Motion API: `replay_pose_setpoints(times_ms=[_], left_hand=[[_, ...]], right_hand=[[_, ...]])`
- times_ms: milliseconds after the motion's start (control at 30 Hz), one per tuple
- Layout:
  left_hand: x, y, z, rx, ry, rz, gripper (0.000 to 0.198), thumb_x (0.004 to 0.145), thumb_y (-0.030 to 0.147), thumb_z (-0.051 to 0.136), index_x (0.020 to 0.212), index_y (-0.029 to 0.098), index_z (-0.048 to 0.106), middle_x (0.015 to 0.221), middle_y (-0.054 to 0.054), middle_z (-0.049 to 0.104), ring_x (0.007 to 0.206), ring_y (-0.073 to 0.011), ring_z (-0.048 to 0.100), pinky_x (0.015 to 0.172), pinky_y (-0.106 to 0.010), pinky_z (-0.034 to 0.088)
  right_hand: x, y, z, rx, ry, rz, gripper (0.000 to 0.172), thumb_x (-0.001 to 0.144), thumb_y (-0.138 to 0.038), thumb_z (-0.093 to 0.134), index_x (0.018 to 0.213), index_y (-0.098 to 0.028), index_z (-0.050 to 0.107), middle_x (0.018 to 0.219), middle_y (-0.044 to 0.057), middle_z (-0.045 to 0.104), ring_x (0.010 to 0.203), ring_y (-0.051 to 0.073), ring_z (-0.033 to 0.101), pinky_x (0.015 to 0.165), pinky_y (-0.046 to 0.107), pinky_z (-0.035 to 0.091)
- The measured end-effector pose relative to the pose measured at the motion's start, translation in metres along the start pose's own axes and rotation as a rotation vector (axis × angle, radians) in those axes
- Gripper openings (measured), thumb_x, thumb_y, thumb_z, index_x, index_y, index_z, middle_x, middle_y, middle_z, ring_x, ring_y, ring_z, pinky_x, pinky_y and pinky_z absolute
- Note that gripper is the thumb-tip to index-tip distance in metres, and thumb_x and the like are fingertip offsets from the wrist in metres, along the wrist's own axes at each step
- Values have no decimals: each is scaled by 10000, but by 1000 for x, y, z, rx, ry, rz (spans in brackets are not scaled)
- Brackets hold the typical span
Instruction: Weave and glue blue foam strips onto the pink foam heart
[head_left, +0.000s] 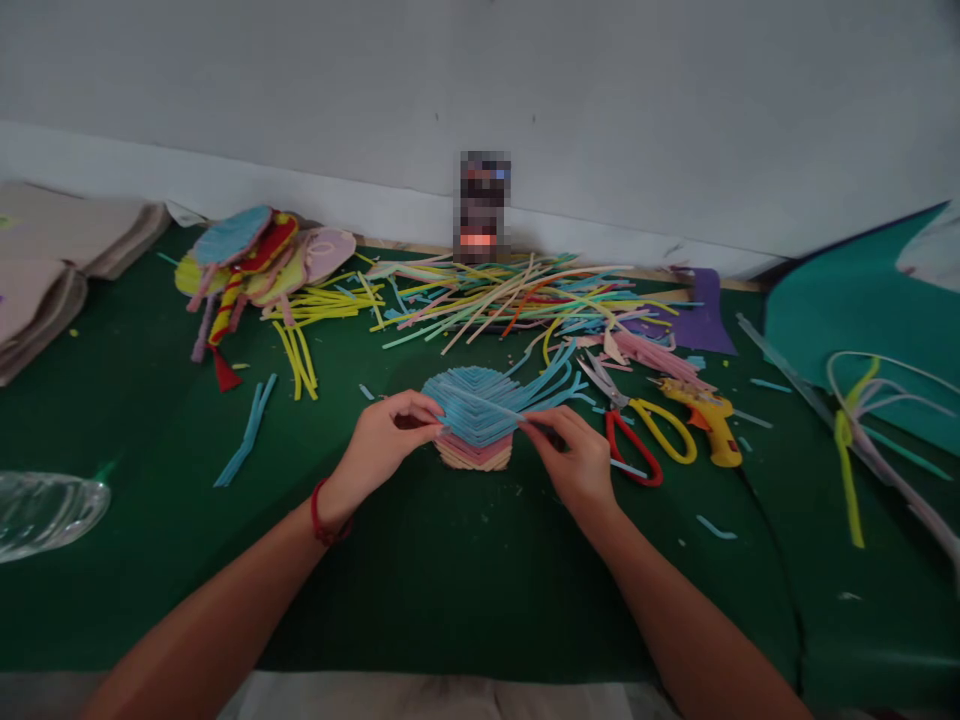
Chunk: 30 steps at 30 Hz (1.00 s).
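Note:
Between my hands lies a round craft piece (474,440) made of V-shaped rows of pipe cleaners, blue above, pink and peach below. A blue pipe cleaner (486,399) runs slantwise over its top, pinched at both ends. My left hand (394,435) is closed at the left end, fingertips at the edge of the piece. At the right end my right hand (574,455) pinches the same strand with thumb and finger. Loose blue pipe cleaners (551,385) fan out from the piece behind my right hand.
Scissors (652,430) and a yellow glue gun (716,425) with a cord lie right. Behind is a pile of coloured pipe cleaners (517,300). Finished fan-shaped crafts (232,245) lie back left, a clear plastic bottle (49,515) at left, teal sheets (862,320) at right.

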<state>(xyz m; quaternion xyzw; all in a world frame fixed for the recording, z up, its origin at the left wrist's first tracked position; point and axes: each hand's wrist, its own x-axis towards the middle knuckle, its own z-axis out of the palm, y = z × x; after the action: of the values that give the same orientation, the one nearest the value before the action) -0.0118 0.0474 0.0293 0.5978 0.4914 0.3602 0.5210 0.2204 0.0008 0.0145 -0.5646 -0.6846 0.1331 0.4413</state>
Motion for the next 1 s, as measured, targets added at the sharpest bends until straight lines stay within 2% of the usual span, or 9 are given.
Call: replay_pose_setpoints(times_ms=[167, 333, 500, 600, 733, 867, 1000], left_hand=[[1, -4, 2, -91, -15, -35, 216, 715, 354, 681, 818, 175, 617, 698, -20, 700, 645, -152, 661, 613, -264, 521], [1, -7, 4, -124, -142, -53, 382, 838, 513, 524, 928, 153, 617, 705, -56, 712, 665, -175, 681, 633, -296, 539], [-1, -4, 6, -76, -224, -13, 383, 827, 492, 546, 704, 148, 659, 799, -84, 716, 710, -168, 669, 706, -301, 530], [-1, -2, 5, -138, -172, -50, 407, 857, 501, 493, 736, 146, 650, 742, -75, 708, 663, -157, 654, 681, -299, 521], [1, -2, 2, -201, -74, -112, 309, 814, 448, 568, 743, 151, 619, 714, -51, 693, 654, -144, 636, 650, -270, 495], [3, -2, -1, -196, -8, -104, 213, 802, 368, 584, 785, 157, 613, 729, -25, 678, 675, -129, 632, 637, -244, 475], [4, -2, -2, -90, 24, -53, 215, 835, 360, 533, 863, 156, 596, 756, -24, 662, 692, -143, 636, 649, -266, 483]], right_hand=[[-1, 0, 4, -7, -21, -6, 99, 868, -241, 585, 888, -208, 677, 746, 14, 617, 643, 127, 553, 620, 260, 473], [-3, 0, 7, -20, -48, -80, 123, 880, -238, 566, 902, -206, 683, 760, 26, 636, 695, 139, 587, 644, 256, 482], [-5, -1, 9, -38, -138, -162, 157, 899, -253, 541, 905, -215, 693, 744, 34, 638, 741, 152, 605, 676, 264, 494], [-4, -3, 8, -22, -163, -192, 160, 901, -263, 543, 924, -212, 693, 751, 38, 644, 739, 149, 605, 673, 265, 496], [-2, -6, 6, 1, -140, -184, 151, 904, -244, 537, 928, -203, 680, 768, 41, 644, 736, 143, 602, 677, 265, 496], [-3, -9, 6, 0, -147, -187, 121, 897, -208, 544, 925, -182, 659, 764, 40, 637, 735, 139, 600, 665, 248, 486], [-6, -12, 6, 1, -159, -165, 108, 896, -199, 541, 923, -174, 642, 780, 40, 635, 747, 133, 600, 650, 231, 477]])
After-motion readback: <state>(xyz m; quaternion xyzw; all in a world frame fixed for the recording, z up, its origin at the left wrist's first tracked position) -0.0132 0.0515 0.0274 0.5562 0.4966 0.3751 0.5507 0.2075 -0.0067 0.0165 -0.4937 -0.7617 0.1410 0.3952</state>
